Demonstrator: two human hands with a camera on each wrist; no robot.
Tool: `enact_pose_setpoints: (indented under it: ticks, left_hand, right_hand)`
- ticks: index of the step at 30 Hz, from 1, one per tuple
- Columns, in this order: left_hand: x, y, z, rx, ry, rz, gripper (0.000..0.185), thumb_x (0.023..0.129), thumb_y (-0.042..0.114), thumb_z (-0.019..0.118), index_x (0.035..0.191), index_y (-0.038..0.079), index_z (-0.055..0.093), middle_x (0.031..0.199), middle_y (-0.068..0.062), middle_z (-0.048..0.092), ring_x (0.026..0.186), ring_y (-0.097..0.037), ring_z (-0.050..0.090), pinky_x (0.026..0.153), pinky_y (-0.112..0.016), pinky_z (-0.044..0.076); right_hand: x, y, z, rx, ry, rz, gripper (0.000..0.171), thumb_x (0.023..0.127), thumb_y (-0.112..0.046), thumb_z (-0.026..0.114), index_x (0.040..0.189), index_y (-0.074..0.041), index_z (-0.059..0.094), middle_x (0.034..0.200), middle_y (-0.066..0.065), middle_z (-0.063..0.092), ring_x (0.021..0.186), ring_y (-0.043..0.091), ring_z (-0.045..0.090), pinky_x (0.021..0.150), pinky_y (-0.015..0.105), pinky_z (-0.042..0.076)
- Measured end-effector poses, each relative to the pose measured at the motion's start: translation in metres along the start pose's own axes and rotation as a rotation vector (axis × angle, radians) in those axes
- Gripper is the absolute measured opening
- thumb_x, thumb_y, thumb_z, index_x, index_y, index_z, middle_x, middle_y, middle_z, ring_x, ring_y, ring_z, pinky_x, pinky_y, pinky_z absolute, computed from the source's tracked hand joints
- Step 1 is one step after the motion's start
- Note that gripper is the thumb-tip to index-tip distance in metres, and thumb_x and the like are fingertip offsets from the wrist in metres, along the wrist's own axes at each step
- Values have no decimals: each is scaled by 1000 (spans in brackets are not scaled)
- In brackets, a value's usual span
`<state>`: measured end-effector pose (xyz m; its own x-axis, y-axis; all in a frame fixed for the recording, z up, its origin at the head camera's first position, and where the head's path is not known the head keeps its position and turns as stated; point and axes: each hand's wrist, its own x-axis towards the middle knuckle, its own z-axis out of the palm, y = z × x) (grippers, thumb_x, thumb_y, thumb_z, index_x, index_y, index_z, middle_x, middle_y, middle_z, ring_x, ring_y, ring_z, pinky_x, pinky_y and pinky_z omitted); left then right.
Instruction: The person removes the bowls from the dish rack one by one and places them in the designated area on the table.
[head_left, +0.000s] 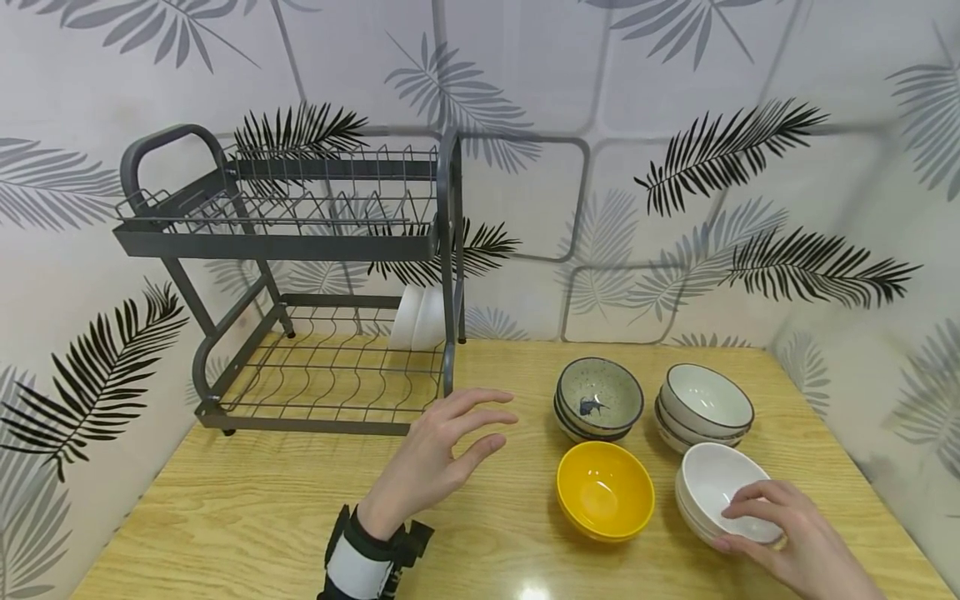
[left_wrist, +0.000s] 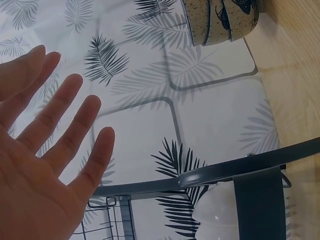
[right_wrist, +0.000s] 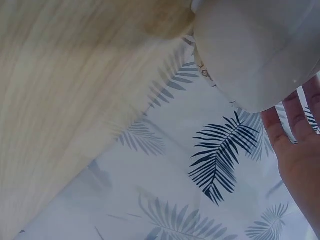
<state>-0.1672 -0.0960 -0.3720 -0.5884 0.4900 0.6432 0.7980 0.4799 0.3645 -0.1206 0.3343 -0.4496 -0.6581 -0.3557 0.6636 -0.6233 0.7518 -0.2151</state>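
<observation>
My right hand (head_left: 798, 533) is at the near rim of the upper white bowl (head_left: 716, 475). Its fingers curl over inside the bowl while the thumb lies along the outside, so the rim is pinched between them. Another white bowl (head_left: 693, 525) sits beneath. From the right wrist view, fingertips (right_wrist: 272, 122) pass behind the rim of the large white bowl (right_wrist: 250, 60); the thumb is hidden. My left hand (head_left: 442, 454) hovers over the table in front of the rack, holding nothing, with fingers extended. The left wrist view shows the same hand (left_wrist: 50, 150) with spread fingers.
A grey two-tier dish rack (head_left: 300, 246) stands at the left, with white bowls (head_left: 418, 318) upright on its lower tier. A yellow bowl (head_left: 604, 492) lies left of the white ones. Behind are stacked speckled bowls (head_left: 600, 392) and dark-rimmed white bowls (head_left: 705, 400), near the wall.
</observation>
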Motion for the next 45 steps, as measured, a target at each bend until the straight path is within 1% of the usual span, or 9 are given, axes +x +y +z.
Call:
enact_pose_setpoints:
  ticks: [6,12,17,19,25,32,36,40,45]
  left_hand:
    - [-1,-1,0,3,6,-13,23,93,17,72,117,16,73,134,-4,66,124,-23,62,100,-42,55]
    - [-1,-2,-1,22,21,-23,24,93,17,71,117,16,73,134,-4,66,124,-23,62,100,-44,54]
    - [-1,-4,-1,50,50,-29,24,92,16,72,116,15,73,132,-4,67,122,-24,63,99,-43,54]
    - [-1,-5,-1,55,50,-41,24,92,16,73,116,15,73,132,-4,67,122,-23,63,98,-44,54]
    - [-2,-6,-2,71,47,-94,23,93,17,72,116,15,74,132,-4,67,124,-23,62,102,-50,51]
    - [-2,-6,-3,75,52,-155,25,93,18,71,118,16,73,133,-4,66,127,-25,60,103,-56,48]
    - [-2,-5,-3,73,53,-181,26,94,17,71,120,15,73,134,-4,66,129,-27,58,104,-59,47]
    - [-2,-6,-3,77,57,-200,27,95,20,70,121,14,71,135,-6,65,130,-28,58,104,-61,46]
    - [-2,-8,-3,72,78,-223,30,94,19,71,123,13,70,135,-7,65,129,-30,58,102,-64,45]
  right_hand:
    - [16,-9,-2,25,12,-50,46,56,-27,94,96,-14,76,108,6,67,122,-7,43,111,2,22]
    - [39,-25,0,26,-6,-61,55,60,-21,91,111,-13,73,131,8,63,146,-6,30,119,6,17]
    - [64,-41,8,77,-27,-110,58,70,-23,89,122,-6,70,150,-2,55,152,2,29,122,10,18]
    - [73,-49,11,86,-52,-118,61,72,-21,88,127,-4,67,153,-1,52,153,3,27,123,11,17]
    - [96,-70,20,106,-179,-75,71,80,-19,84,145,-12,55,157,6,47,155,5,22,122,7,10]
    - [120,-86,32,126,-283,-37,72,90,-29,76,153,-14,44,160,10,42,152,25,33,122,8,8]
    - [132,-96,37,135,-333,-14,74,92,-34,73,155,-14,40,161,11,39,150,31,36,125,28,24]
    - [145,-104,43,184,-364,-9,72,94,-32,72,155,-11,40,162,13,38,150,34,36,118,52,34]
    - [157,-112,49,262,-381,-17,72,94,-29,72,155,-8,39,162,15,38,149,36,36,117,58,35]
